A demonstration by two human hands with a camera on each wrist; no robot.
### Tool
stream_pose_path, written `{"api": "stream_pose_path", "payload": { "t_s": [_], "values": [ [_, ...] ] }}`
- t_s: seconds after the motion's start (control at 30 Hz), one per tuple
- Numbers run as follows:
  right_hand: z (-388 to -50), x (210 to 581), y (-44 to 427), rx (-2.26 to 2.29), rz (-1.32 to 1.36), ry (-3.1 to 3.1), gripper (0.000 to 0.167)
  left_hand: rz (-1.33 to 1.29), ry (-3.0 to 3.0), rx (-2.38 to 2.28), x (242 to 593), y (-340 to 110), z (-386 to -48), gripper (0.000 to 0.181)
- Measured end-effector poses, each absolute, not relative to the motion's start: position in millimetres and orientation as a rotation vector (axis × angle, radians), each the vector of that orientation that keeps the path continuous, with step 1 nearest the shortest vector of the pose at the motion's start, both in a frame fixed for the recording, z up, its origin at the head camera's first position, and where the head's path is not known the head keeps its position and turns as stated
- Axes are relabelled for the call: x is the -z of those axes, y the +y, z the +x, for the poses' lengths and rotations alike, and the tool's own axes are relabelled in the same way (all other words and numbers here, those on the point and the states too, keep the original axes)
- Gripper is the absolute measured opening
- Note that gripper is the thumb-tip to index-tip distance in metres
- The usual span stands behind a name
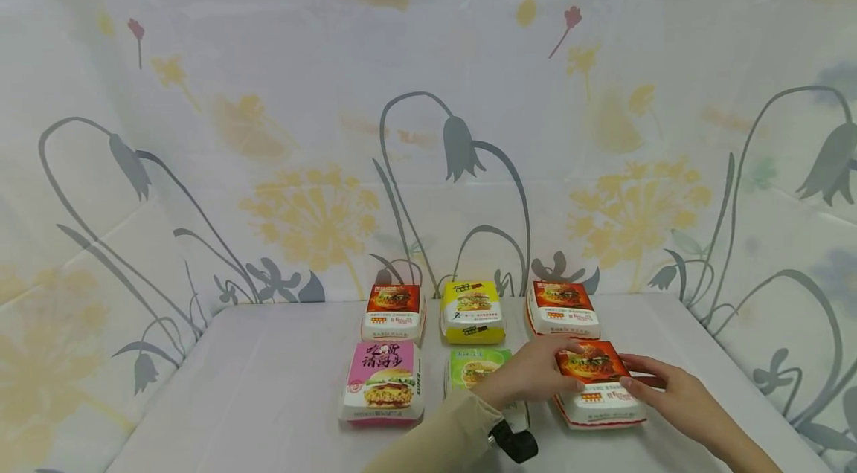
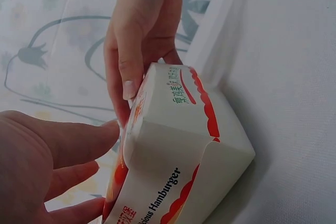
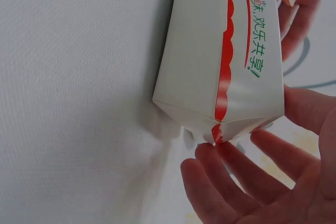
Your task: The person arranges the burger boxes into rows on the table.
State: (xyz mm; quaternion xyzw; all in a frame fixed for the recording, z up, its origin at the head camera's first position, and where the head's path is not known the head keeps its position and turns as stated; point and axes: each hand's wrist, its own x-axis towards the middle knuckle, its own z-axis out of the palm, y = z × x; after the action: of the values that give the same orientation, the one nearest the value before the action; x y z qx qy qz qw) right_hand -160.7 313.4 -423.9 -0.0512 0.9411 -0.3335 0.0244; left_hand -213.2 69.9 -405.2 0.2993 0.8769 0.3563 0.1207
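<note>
A red-and-white burger box sits at the front right of the table, between both hands. My left hand is at its left side, thumb and fingers spread at the lid's edge in the left wrist view. At the right side is my right hand, its thumb near the lid and its fingers loosely extended beside the box corner in the right wrist view. Neither hand visibly curls round the box. A green burger box lies partly hidden behind the left hand and forearm.
A pink box stands front left. Behind are a red-and-white box, a yellow box and another red-and-white box. A flower-printed cloth hangs at the back of the white table. A black device is on the left wrist.
</note>
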Motion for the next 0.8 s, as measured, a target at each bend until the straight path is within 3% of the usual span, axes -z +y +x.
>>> {"api": "stream_pose_path", "payload": {
  "t_s": [0.8],
  "values": [
    [-165.0, 417.7, 318.7, 1.019, -0.126, 2.931, 0.063, 0.910, 2.622, -0.970, 406.1, 75.1, -216.3, 0.047]
  ]
}}
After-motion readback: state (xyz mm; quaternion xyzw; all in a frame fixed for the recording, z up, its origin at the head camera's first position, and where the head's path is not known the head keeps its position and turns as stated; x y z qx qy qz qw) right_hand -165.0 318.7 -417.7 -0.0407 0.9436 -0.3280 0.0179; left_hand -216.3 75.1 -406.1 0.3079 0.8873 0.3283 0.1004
